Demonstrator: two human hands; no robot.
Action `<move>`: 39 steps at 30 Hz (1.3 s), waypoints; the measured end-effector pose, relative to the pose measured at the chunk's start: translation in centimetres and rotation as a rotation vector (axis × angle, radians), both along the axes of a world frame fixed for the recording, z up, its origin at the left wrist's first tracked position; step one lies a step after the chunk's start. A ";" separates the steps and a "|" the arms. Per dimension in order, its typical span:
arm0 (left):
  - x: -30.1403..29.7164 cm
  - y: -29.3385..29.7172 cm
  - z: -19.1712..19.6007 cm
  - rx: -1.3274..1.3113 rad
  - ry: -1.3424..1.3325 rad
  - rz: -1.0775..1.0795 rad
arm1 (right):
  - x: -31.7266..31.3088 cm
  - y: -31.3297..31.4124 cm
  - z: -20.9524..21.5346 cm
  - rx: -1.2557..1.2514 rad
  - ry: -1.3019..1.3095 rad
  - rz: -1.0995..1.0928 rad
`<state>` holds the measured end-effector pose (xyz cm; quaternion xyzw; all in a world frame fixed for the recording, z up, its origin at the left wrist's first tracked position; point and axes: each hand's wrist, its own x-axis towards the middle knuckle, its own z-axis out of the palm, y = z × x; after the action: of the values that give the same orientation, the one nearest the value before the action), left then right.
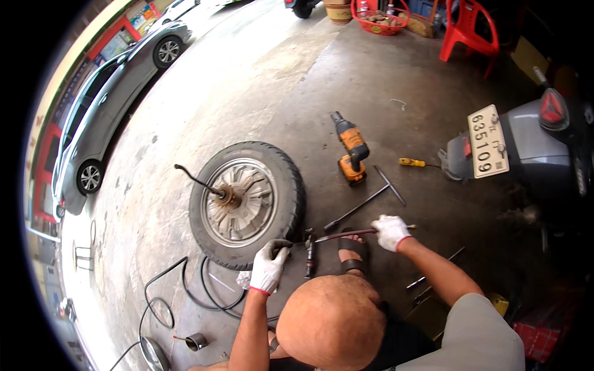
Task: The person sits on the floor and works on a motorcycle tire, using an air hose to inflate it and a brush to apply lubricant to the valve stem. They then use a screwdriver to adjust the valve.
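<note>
My right hand, in a white glove, grips a long, thin, dark red rod-like tool. Its narrow end points left toward my other hand. My left hand, in a white glove with grey fingertips, is closed beside the tyre's near edge. Its fingers pinch something too thin to make out. The wheel lies flat on the floor, hub up, with a cable rising from its axle. Between my hands, a dark air tool lies on the floor. My bent knee hides the ground below it.
An orange-and-black impact wrench, a T-handle wrench and a yellow-handled screwdriver lie beyond my right hand. A scooter stands right. A black hose loops at left, near a small dark cup. A red chair stands far off.
</note>
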<state>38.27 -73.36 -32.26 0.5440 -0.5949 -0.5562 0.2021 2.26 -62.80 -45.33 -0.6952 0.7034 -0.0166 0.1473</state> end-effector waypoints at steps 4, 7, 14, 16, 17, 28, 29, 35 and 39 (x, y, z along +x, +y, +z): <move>0.9 -0.5 0.5 -0.120 0.019 0.172 | -7.6 4.1 0.1 0.070 -0.074 -0.298; 1.4 -1.5 0.9 -0.232 -0.020 0.267 | -11.8 5.9 -1.5 0.242 -0.128 -0.433; 1.3 -3.6 0.2 -0.249 -0.044 0.370 | -18.6 -2.4 -6.7 -0.079 0.000 -0.867; 1.1 -3.4 0.1 -0.293 -0.113 0.334 | -19.9 -5.5 -7.1 -0.060 0.011 -0.867; 1.0 -3.1 0.1 -0.293 -0.132 0.330 | -20.3 -6.8 -7.2 -0.006 -0.003 -0.865; 0.3 -2.8 -0.3 -0.382 -0.206 0.365 | -20.6 -7.7 -5.8 0.096 0.206 -0.581; 0.4 -2.7 -0.4 -0.418 -0.200 0.351 | -20.0 -7.1 -4.9 0.072 0.185 -0.558; 0.0 -2.4 0.9 -0.197 -0.014 0.335 | -11.6 -4.4 5.2 -0.360 -0.475 -0.452; -3.5 -0.9 2.5 0.052 0.114 0.011 | -1.8 -4.6 12.1 -0.357 -1.911 -0.568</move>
<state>34.78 -74.21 -29.71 0.5197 -0.5647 -0.6005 0.2246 0.51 -67.44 -33.28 -0.2097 0.4177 -0.7053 0.5331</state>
